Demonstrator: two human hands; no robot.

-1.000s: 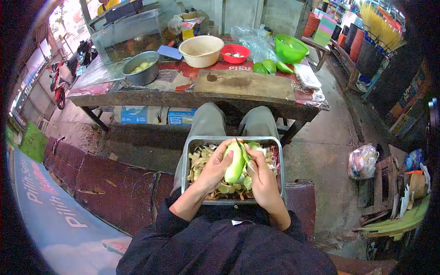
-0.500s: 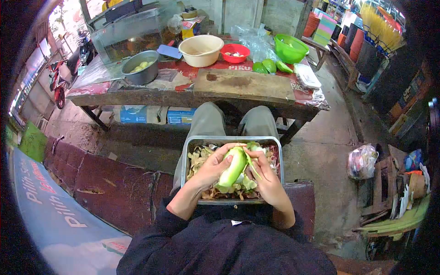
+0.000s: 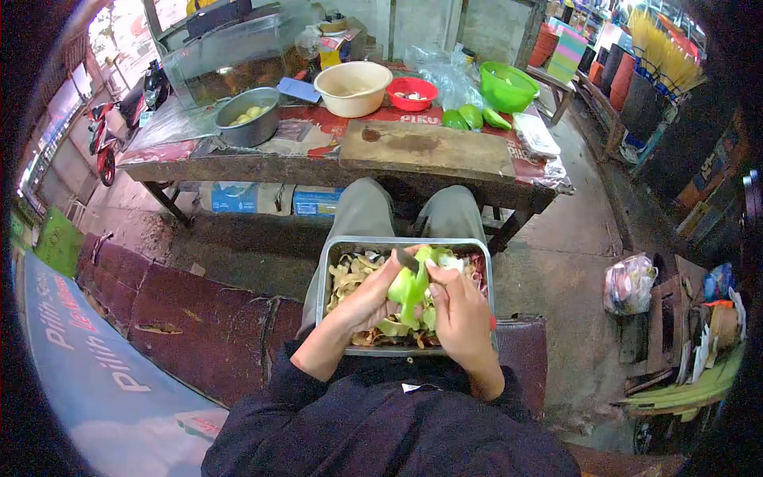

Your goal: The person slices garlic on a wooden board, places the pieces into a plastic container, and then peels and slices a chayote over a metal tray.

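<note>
My left hand (image 3: 368, 300) is wrapped round a partly peeled, light green vegetable (image 3: 410, 288), whose exact kind I cannot make out. A dark, flat knife blade (image 3: 406, 259) shows at its top, close to my left thumb. My right hand (image 3: 459, 308) is closed against the vegetable's right side, around the knife's handle; the grip is mostly hidden, with a bit of red at the palm's outer edge. Both hands are above a metal tray (image 3: 323, 274) on my lap. Inside it lie brown and green peelings (image 3: 346, 278).
Ahead stands a low table with a wooden board (image 3: 429, 148), a grey pot (image 3: 248, 117), a cream basin (image 3: 353, 89), a red bowl (image 3: 412, 94), a green bowl (image 3: 509, 87) and several green vegetables (image 3: 470, 118). A filled plastic bag (image 3: 630, 285) is on the floor at right.
The vegetable has turned and is now more covered by my hands. The dark blade has come into view at its top. My right hand has closed in and shifted slightly.
</note>
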